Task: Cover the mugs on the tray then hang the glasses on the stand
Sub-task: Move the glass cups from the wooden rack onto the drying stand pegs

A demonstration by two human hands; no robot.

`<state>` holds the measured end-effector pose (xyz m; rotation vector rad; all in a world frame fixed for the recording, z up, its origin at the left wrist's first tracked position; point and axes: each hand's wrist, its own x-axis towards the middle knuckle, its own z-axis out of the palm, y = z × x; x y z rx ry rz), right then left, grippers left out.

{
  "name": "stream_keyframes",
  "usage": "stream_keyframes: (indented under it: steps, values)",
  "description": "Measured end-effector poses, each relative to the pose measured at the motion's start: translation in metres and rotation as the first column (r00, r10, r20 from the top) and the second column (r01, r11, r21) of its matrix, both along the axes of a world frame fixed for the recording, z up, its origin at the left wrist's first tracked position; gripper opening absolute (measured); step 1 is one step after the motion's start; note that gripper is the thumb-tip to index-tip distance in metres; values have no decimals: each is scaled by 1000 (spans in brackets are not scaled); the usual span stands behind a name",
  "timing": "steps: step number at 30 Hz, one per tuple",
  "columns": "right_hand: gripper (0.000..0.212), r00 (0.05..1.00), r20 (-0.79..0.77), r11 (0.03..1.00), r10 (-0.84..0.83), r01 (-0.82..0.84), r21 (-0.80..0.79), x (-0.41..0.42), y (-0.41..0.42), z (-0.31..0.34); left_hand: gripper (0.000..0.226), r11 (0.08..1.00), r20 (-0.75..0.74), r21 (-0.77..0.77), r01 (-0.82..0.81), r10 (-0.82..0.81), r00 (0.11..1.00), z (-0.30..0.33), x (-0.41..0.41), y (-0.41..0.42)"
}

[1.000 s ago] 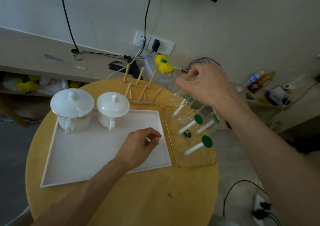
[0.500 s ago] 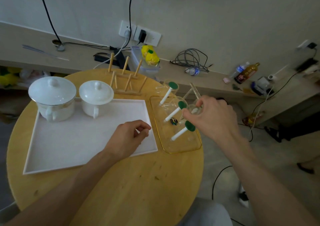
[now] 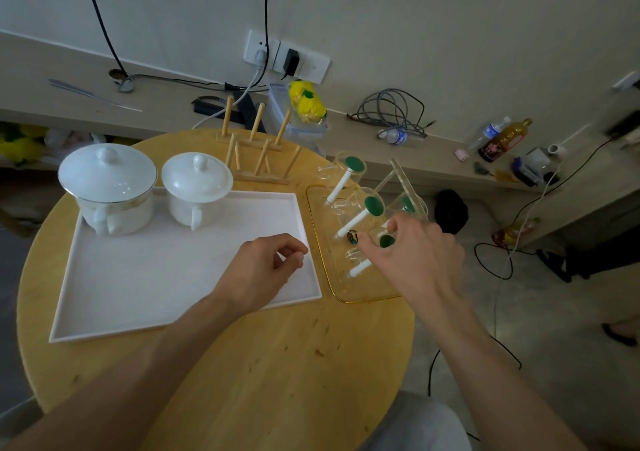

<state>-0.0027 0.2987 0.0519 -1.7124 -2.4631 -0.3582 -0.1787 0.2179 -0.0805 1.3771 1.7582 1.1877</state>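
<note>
On the round wooden table (image 3: 270,357), two white mugs (image 3: 114,204) (image 3: 195,201) are seen lidded at the far edge of the white tray (image 3: 138,277), just in front of the bare wooden peg stand (image 3: 258,152). To the right, clear glasses (image 3: 349,170) are held on white pegs in a gold-rimmed clear tray (image 3: 332,277), where the right hand (image 3: 415,260) is closed around the nearest glass (image 3: 382,239). The left hand (image 3: 263,270) is rested on the white tray, loosely curled and holding nothing
</note>
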Motion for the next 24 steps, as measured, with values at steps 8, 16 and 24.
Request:
stream_keyframes:
  steps: [8,16,24]
  values:
    - [56,999,18,999,30,-30,17,2,2,-4,16,1000,-8,4,-4,4,1000,-1,-3,0]
    - [64,998,44,999,36,-36,-9,5,6,-3,17,1000,0,10,-6,6,1000,1,-3,-1]
    - [63,995,72,997,69,-67,-34,6,9,-1,16,1000,11,7,-5,5,1000,1,-3,0]
